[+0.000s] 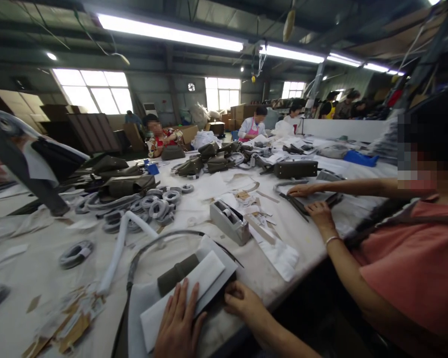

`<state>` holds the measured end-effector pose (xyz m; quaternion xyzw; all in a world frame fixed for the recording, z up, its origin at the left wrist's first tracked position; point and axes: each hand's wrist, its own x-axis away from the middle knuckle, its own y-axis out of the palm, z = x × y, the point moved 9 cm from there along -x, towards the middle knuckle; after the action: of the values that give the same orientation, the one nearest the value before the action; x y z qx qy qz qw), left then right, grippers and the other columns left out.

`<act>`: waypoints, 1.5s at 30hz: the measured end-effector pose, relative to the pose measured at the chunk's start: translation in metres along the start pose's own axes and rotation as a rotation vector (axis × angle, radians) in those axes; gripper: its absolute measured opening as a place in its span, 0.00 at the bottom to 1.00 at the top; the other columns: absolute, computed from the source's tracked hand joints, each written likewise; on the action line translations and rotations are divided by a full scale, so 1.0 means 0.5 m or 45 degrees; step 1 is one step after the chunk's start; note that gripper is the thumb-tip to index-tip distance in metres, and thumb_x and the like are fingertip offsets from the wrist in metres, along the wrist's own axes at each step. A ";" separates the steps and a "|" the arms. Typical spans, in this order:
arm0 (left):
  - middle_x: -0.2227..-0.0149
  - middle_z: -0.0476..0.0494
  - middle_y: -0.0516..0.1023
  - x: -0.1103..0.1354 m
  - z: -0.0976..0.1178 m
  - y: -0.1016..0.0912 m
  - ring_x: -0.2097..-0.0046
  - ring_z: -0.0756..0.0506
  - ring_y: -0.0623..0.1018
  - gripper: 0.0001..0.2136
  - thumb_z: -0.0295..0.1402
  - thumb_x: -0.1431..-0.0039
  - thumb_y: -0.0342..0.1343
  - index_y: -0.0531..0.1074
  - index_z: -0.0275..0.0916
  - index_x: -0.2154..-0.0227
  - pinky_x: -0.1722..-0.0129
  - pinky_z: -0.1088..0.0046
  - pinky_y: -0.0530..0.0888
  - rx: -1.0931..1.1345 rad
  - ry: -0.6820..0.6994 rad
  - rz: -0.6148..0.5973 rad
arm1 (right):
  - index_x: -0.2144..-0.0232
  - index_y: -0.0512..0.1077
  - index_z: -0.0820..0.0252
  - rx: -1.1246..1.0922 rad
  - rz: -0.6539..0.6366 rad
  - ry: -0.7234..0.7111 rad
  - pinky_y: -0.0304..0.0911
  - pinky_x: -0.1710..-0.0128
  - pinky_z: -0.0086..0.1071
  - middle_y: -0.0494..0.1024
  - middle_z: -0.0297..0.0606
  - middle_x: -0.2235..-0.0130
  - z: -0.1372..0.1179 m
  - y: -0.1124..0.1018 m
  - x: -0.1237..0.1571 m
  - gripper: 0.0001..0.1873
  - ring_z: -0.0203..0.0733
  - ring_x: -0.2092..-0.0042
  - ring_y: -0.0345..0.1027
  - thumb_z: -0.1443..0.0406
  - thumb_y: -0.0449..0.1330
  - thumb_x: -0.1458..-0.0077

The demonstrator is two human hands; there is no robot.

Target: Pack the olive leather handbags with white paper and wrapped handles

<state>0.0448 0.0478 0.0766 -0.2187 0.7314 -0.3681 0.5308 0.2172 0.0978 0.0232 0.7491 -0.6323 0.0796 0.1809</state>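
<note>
In front of me lies a dark olive bag [177, 274] with a long dark strap [131, 266], partly covered by white packing sheets. My left hand [181, 318] rests on a folded white sheet [205, 276] on top of the bag, fingers stretched out and pressing it flat. At the bag's right side, my right hand [242, 301] has its fingers curled and pinched at the dark edge. Exactly what lies between those fingertips is mostly hidden.
A tape dispenser [229, 221] stands just beyond the bag. Wrapped strap coils [159, 209] and a white tube [121, 243] lie left; brown tags [69, 323] are nearer. Olive bags [216, 161] pile up farther back. On the right, a co-worker's hands [319, 214] handle dark pieces.
</note>
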 end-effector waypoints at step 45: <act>0.51 0.45 0.81 0.016 0.016 0.009 0.47 0.41 0.78 0.13 0.34 0.37 0.57 0.76 0.49 0.50 0.42 0.65 0.73 -0.169 -0.354 0.775 | 0.54 0.71 0.64 1.005 -0.394 -0.287 0.73 0.65 0.34 0.76 0.39 0.59 -0.205 0.680 -0.481 0.15 0.37 0.63 0.73 0.58 0.58 0.35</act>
<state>0.0497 0.0425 0.0668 -0.0725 0.7061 -0.1112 0.6956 -0.1488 0.3111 0.0921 0.8507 -0.4497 0.2047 -0.1796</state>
